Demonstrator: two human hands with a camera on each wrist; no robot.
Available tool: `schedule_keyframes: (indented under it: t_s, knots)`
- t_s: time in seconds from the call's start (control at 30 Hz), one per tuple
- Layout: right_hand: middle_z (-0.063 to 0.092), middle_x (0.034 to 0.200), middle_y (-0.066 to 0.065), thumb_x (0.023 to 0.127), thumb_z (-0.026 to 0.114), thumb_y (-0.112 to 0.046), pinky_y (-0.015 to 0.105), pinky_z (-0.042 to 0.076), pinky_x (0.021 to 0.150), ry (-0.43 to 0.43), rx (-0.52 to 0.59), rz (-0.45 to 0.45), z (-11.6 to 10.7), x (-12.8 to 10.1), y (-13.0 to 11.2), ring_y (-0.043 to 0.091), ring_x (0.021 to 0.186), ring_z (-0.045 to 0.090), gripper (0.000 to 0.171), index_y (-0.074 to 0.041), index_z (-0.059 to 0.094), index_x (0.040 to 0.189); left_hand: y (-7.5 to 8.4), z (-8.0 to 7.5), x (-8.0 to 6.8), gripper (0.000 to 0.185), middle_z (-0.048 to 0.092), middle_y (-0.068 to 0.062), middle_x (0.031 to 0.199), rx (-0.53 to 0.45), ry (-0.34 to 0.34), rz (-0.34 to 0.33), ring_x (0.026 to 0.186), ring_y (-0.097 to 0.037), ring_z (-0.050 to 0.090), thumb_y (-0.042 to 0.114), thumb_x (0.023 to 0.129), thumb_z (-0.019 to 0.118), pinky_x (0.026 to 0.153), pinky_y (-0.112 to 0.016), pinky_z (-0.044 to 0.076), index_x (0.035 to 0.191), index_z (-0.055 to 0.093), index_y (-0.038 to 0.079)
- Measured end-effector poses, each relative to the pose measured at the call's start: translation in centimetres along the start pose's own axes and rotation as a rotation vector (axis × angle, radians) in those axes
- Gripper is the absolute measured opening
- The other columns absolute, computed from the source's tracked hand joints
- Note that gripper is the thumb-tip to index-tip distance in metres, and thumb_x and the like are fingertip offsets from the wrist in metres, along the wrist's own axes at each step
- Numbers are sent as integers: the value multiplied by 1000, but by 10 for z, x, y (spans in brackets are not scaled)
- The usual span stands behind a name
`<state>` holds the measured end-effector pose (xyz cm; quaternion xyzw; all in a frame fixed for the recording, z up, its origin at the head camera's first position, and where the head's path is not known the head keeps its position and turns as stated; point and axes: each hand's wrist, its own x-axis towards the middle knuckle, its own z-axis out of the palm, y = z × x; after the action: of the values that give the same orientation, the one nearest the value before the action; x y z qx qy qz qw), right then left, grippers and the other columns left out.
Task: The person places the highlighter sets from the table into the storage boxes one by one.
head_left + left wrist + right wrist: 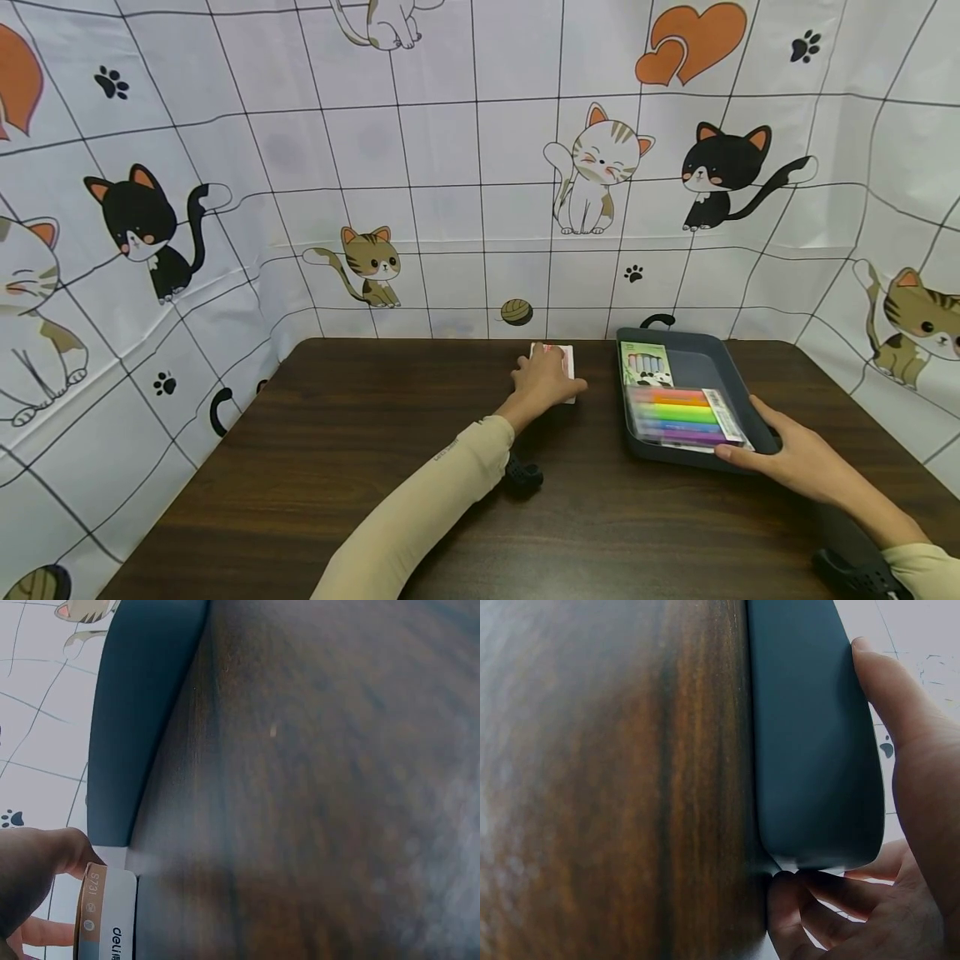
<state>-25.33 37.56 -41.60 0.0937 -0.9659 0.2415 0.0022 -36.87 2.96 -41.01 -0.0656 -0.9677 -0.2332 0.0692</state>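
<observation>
My left hand (542, 379) reaches across the table and grips a small white box (568, 364) from above, left of the tray. In the left wrist view, the thumb lies at one end of this box (116, 911), which has an orange-brown band and the print "deli" and "S731". My right hand (806, 454) holds the near right corner of a dark blue-grey tray (701, 367), thumb at the rim and fingers round the outer side. Inside the tray lie a clear pack of rainbow-coloured markers (675, 412) and a green pack with a panda picture (647, 364).
The dark brown wooden table (360, 433) ends at a white grid-patterned curtain (442, 175) printed with cats, standing behind and at both sides. A dark wrist device (522, 477) hangs under the left wrist, and another (855, 575) is by the right one.
</observation>
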Motion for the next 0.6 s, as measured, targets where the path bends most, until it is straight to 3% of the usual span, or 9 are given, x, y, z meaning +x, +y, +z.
schedule_keyframes:
  t_s: [0.13, 0.37, 0.6]
  knots:
    - [30, 143, 50, 91, 69, -53, 75, 38, 89, 5, 1, -4, 0, -1, 0, 67, 124, 37, 110, 13, 10, 156, 0, 0, 1, 48, 52, -12, 124, -48, 9, -16, 104, -38, 51, 47, 78, 80, 86, -61, 43, 112, 69, 15]
    - [30, 143, 50, 91, 69, -54, 74, 38, 89, 7, 0, 0, 0, -1, -1, 67, 124, 37, 111, 13, 10, 156, -4, -1, 0, 54, 47, -16, 140, -144, 23, -9, 114, -44, 47, 41, 81, 81, 90, -65, 39, 125, 69, 11]
    - [30, 143, 50, 91, 70, -54, 74, 38, 89, 9, -3, -2, 0, -1, -1, 67, 124, 37, 111, 14, 11, 156, -4, -2, 1, 52, 48, -15, 137, -165, 33, -3, 113, -44, 47, 40, 80, 82, 90, -66, 37, 122, 71, 11]
